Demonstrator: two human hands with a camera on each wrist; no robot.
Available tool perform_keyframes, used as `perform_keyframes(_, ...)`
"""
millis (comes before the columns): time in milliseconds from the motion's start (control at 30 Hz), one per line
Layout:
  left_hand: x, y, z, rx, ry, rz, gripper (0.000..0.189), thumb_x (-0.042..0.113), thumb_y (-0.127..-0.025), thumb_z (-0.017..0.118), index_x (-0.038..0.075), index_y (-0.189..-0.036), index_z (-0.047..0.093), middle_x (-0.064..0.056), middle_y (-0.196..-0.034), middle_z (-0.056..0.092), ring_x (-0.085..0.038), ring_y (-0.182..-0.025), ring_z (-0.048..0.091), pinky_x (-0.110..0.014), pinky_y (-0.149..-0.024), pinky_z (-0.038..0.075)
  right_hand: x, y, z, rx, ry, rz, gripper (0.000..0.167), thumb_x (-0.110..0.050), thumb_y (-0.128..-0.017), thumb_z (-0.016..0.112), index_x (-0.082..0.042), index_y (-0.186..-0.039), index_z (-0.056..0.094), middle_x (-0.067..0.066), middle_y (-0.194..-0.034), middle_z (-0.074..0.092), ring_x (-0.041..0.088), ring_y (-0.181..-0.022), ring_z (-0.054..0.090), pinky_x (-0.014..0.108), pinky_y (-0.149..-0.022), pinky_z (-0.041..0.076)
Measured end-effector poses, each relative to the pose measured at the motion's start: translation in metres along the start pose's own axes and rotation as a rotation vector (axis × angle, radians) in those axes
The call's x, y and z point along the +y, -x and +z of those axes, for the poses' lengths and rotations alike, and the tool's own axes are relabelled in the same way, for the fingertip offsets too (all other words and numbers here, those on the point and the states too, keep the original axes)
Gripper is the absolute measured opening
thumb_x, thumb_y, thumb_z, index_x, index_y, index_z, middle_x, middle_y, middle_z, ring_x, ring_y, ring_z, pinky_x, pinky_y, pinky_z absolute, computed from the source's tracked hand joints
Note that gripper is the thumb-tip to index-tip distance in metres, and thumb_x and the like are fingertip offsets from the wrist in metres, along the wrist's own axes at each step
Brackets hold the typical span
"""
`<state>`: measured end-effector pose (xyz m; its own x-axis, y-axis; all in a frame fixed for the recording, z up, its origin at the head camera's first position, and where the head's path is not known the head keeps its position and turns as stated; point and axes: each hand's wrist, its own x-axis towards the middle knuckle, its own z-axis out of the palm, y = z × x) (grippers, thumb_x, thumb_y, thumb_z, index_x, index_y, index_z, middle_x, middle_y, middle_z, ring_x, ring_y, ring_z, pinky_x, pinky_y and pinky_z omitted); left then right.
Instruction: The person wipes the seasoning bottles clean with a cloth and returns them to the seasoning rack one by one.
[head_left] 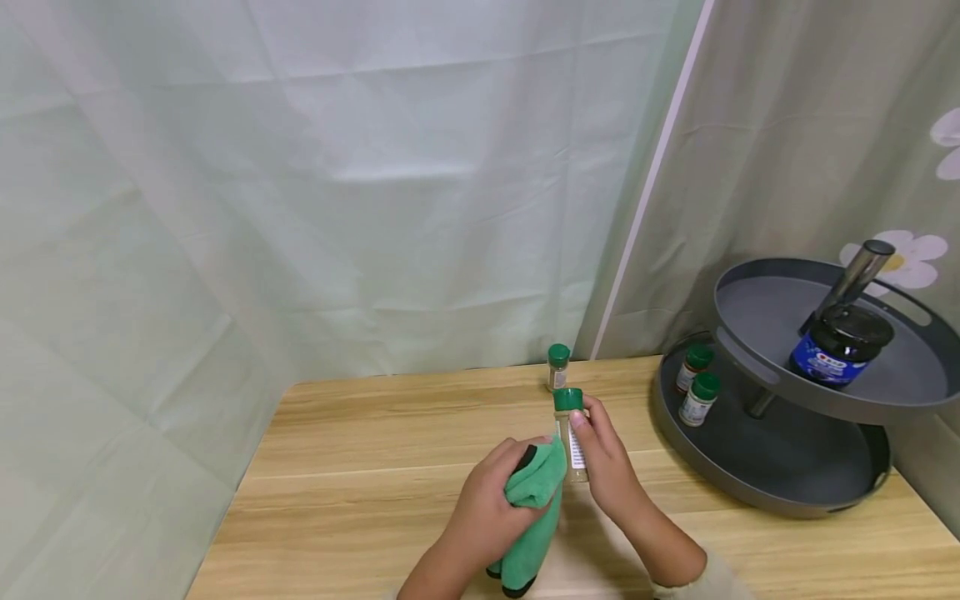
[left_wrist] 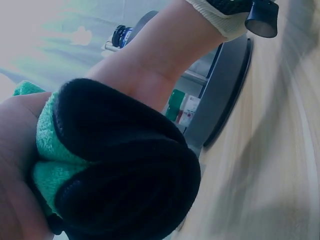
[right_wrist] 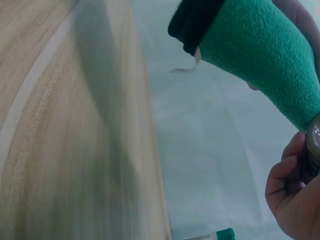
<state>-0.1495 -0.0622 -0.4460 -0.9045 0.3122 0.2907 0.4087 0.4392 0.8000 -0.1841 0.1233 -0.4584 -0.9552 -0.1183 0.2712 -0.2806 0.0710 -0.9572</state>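
In the head view my right hand [head_left: 611, 462] grips a clear spice jar [head_left: 577, 467] with a green lid and a white label, held upright over the table. My left hand [head_left: 495, 504] clutches a bunched green cloth [head_left: 534, 533] with black edging. The cloth touches the jar's left side, and its lower end hangs below the hand. In the left wrist view the folded black edge [left_wrist: 125, 160] of the cloth fills the middle. The right wrist view shows the cloth [right_wrist: 265, 55] against the jar's base [right_wrist: 314, 137], with curled fingers [right_wrist: 290, 170] around the jar.
Behind the held jar stands a smaller green-lidded jar [head_left: 558, 367]. At right is a two-tier dark grey round tray [head_left: 795, 475]. Its lower tier holds two green-lidded jars [head_left: 697, 400]; a dark jar with a blue label [head_left: 832, 350] sits on top. A curtain [head_left: 450, 208] hangs behind the table.
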Motion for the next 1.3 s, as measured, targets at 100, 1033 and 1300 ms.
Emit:
perform_keyframes(100, 0.000, 0.001, 0.001, -0.021, -0.009, 0.000, 0.061, 0.014, -0.083, 0.079, 0.036, -0.136, 0.058, 0.013, -0.111, 0.063, -0.005, -0.094, 0.058, -0.025, -0.084, 0.053, 0.001, -0.001, -0.001, 0.030, -0.036, 0.053, 0.041, -0.034, -0.113, 0.025, -0.010, -0.139, 0.044, 0.010, -0.100, 0.051, 0.014, -0.087, 0.054, 0.028, -0.074, 0.050)
perform_keyframes(1033, -0.002, -0.006, -0.007, 0.225, 0.180, -0.135, 0.050, 0.029, -0.090, 0.078, 0.027, -0.135, 0.056, 0.011, -0.130, 0.062, -0.011, -0.117, 0.061, -0.035, -0.102, 0.052, 0.000, 0.004, 0.007, -0.280, -0.128, -0.068, 0.035, -0.016, -0.111, 0.035, -0.005, -0.144, 0.038, 0.010, -0.116, 0.064, 0.010, -0.095, 0.065, 0.029, -0.079, 0.058)
perform_keyframes(1300, 0.000, -0.002, 0.002, 0.115, 0.099, -0.057, 0.051, 0.031, -0.090, 0.077, 0.036, -0.136, 0.054, 0.015, -0.124, 0.061, -0.008, -0.110, 0.061, -0.032, -0.097, 0.054, -0.001, 0.005, 0.006, -0.091, -0.088, -0.002, 0.037, -0.027, -0.112, 0.031, -0.010, -0.144, 0.040, 0.012, -0.115, 0.059, 0.010, -0.098, 0.063, 0.027, -0.084, 0.055)
